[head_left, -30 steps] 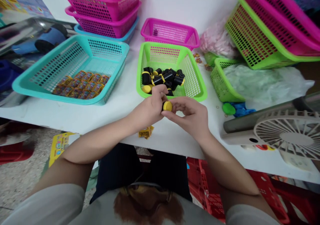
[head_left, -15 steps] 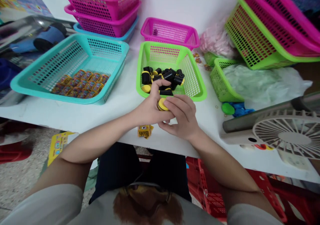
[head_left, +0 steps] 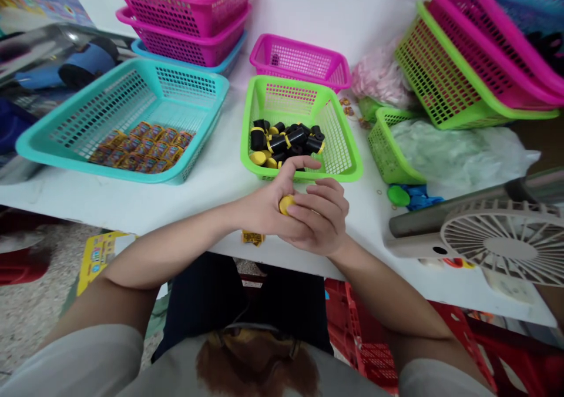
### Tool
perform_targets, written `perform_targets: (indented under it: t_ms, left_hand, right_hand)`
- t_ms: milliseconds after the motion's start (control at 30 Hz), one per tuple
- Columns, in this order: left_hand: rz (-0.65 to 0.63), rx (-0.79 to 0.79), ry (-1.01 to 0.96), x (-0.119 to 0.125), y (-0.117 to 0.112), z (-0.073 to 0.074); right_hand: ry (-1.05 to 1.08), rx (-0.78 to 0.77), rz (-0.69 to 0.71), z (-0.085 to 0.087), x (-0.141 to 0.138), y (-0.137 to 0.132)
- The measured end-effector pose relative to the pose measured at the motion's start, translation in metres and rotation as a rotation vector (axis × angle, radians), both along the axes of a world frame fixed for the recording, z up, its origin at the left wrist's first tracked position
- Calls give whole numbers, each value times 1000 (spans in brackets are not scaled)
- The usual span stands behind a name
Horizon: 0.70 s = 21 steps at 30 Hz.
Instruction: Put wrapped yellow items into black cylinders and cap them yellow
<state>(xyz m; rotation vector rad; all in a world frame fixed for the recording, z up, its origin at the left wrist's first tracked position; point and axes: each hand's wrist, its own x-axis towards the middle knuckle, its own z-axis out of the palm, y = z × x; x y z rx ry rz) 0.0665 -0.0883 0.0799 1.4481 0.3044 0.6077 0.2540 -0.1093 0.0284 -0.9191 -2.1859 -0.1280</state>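
Both hands meet over the white table's front edge, just in front of the green basket. My left hand and my right hand are clasped together around a small black-and-yellow cylinder; only its yellow end shows between the fingers. The green basket holds several more black and yellow cylinders. A small yellow packet lies on the table under my left wrist.
A teal basket at the left holds several small printed packets. Pink baskets are stacked behind. At the right lie tilted green and pink baskets, a plastic bag, a green cap and a white fan.
Both hands have drawn closer to me and closed tighter over the cylinder. My right fingers now wrap over the yellow end, hiding most of it.
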Motion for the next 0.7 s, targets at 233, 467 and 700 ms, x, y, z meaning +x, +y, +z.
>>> perform_targets:
  t_ms: [233, 467, 700]
  left_hand:
    - [-9, 193, -28, -1, 1, 1]
    - [-9, 181, -58, -1, 7, -1]
    - [418, 604, 47, -10, 3, 19]
  right_hand:
    - [-97, -46, 93, 26, 11, -5]
    - [42, 276, 276, 35, -2, -4]
    - [83, 389, 177, 34, 1, 10]
